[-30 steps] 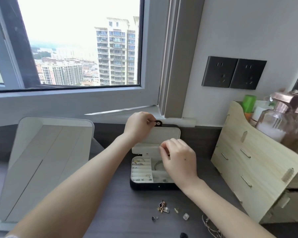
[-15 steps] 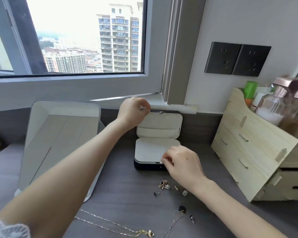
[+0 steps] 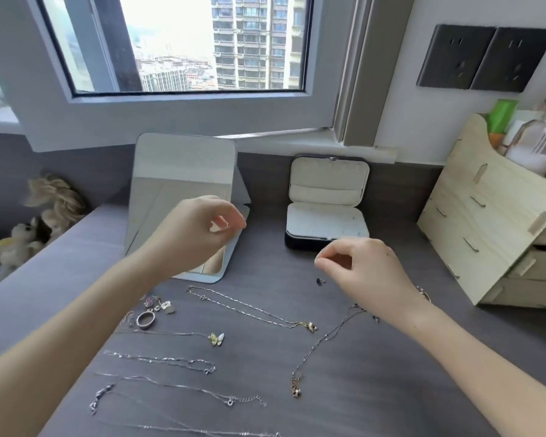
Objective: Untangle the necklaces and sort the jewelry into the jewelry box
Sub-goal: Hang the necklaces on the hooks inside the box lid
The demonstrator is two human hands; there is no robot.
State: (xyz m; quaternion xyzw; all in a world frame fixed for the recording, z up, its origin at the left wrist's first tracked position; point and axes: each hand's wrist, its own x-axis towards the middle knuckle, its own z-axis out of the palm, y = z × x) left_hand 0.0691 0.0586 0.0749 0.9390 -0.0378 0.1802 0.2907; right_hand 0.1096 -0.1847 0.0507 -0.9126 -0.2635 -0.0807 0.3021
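Observation:
The black jewelry box [image 3: 309, 244] stands at the back of the grey desk, lid up, its cream inner flap [image 3: 327, 220] lying flat over the compartments. Several necklaces lie stretched out apart: one with a gold pendant [image 3: 252, 310], a butterfly one [image 3: 216, 338], a dark chain with a rose pendant [image 3: 320, 345], and thin silver chains [image 3: 161, 361]. A ring [image 3: 145, 320] and small earrings [image 3: 160, 304] lie at the left, a dark stud [image 3: 320, 281] under my right hand. My left hand [image 3: 196, 231] hovers before the mirror, my right hand [image 3: 360, 266] just in front of the box, both loosely curled and empty.
A standing mirror [image 3: 183, 171] leans left of the box. A wooden drawer organizer [image 3: 486, 234] with bottles [image 3: 536, 140] behind it fills the right side. A plush toy [image 3: 29, 234] lies far left. The window sill and wall sockets [image 3: 483, 58] are behind.
My left hand let go of the box lid and drew back toward the mirror. My right hand left the lowered inner flap. The view tilted down, bringing the laid-out necklaces into sight.

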